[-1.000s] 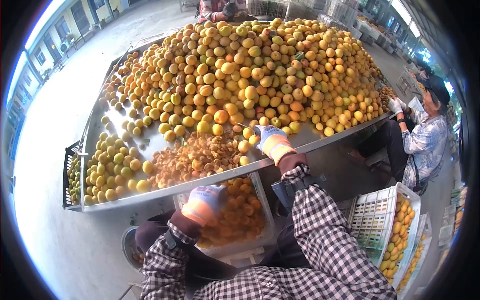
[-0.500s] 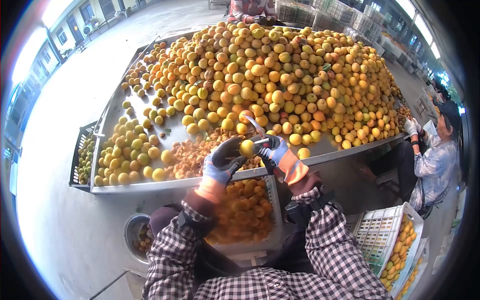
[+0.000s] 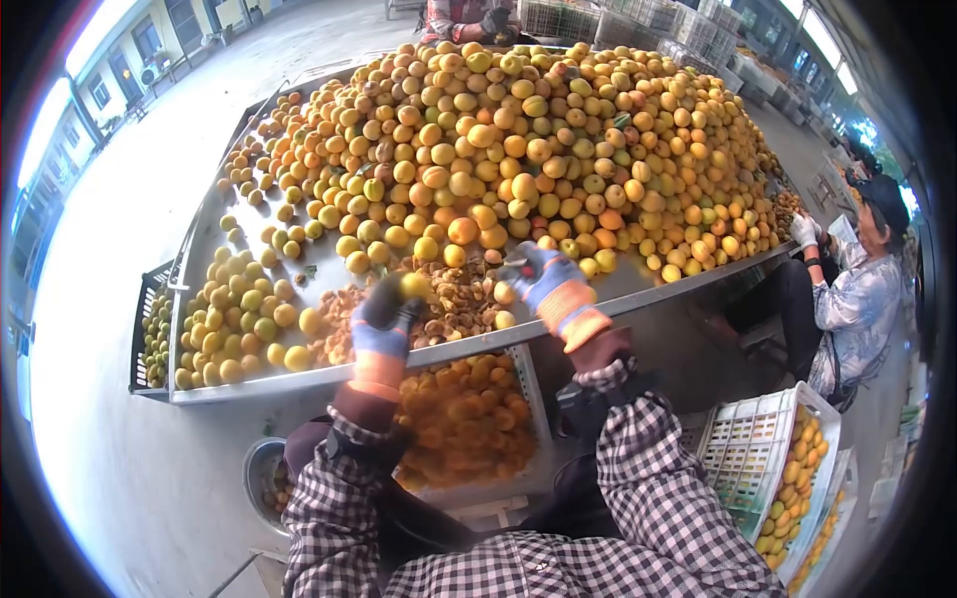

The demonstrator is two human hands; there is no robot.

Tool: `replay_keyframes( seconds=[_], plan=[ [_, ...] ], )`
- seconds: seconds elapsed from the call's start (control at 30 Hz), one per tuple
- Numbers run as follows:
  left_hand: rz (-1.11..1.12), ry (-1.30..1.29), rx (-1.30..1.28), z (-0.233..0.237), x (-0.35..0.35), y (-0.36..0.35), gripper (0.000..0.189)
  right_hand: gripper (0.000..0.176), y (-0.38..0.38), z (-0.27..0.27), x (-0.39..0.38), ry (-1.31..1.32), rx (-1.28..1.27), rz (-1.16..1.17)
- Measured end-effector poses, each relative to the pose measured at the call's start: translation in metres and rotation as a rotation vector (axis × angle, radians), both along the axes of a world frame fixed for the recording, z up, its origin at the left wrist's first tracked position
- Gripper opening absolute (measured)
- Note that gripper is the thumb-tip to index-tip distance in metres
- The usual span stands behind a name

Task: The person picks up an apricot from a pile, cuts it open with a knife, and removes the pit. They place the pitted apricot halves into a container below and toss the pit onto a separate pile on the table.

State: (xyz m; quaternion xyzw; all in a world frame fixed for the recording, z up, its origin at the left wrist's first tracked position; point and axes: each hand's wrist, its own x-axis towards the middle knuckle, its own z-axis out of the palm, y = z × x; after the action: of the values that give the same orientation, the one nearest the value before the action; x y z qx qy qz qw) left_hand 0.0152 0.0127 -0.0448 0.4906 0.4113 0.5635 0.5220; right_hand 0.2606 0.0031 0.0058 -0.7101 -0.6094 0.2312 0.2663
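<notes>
My left hand (image 3: 381,321), in a dark-palmed work glove, is closed on a yellow apricot (image 3: 414,287) above the front edge of the table. To its right, my right hand (image 3: 546,279) is curled round a small knife (image 3: 516,264); motion smears it and the blade is hard to make out. Just beside the right fingers is an orange apricot piece (image 3: 504,292). Beneath and between the hands lies a heap of apricot scraps (image 3: 449,299). A large pile of whole apricots (image 3: 558,149) rises behind both hands.
The metal table's front rim (image 3: 459,351) runs below my hands. Under it sits a crate of orange apricot pieces (image 3: 469,414). A metal bowl (image 3: 261,478) stands at lower left, a white crate (image 3: 755,448) at right. Co-workers sit at right (image 3: 857,309) and across the table (image 3: 474,20).
My hands have moved apart: the left went left with an apricot, the right stayed higher with the knife. The view has shifted slightly. The far co-worker's gloved hands now show more.
</notes>
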Motion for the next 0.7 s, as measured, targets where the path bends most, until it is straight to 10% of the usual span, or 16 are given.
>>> replay_keyframes(
  seconds=[0.1,0.13,0.23,0.33,0.47,0.7],
  plan=[
    [0.229,0.321,0.347,0.007,-0.033,0.019,0.036,0.040,0.010,-0.016,0.045,-0.343,-0.032,-0.069],
    [0.319,0.800,0.438,0.007,-0.060,0.029,0.038,0.042,0.013,-0.008,0.050,-0.391,-0.236,-0.046],
    [0.457,1.186,0.109,0.012,-0.120,0.044,0.046,0.042,0.014,-0.010,0.055,-0.481,-0.402,-0.025],
    [0.737,1.573,0.318,0.010,-0.149,0.039,0.051,0.041,0.015,-0.011,0.046,-0.579,-0.433,0.036],
    [0.394,1.230,0.090,0.033,-0.119,0.023,0.050,0.039,0.017,-0.021,0.045,-0.640,-0.491,0.136],
    [0.057,0.634,0.351,0.001,-0.045,0.026,0.026,0.055,0.007,-0.044,0.032,-0.002,0.177,0.140]
  ],
)
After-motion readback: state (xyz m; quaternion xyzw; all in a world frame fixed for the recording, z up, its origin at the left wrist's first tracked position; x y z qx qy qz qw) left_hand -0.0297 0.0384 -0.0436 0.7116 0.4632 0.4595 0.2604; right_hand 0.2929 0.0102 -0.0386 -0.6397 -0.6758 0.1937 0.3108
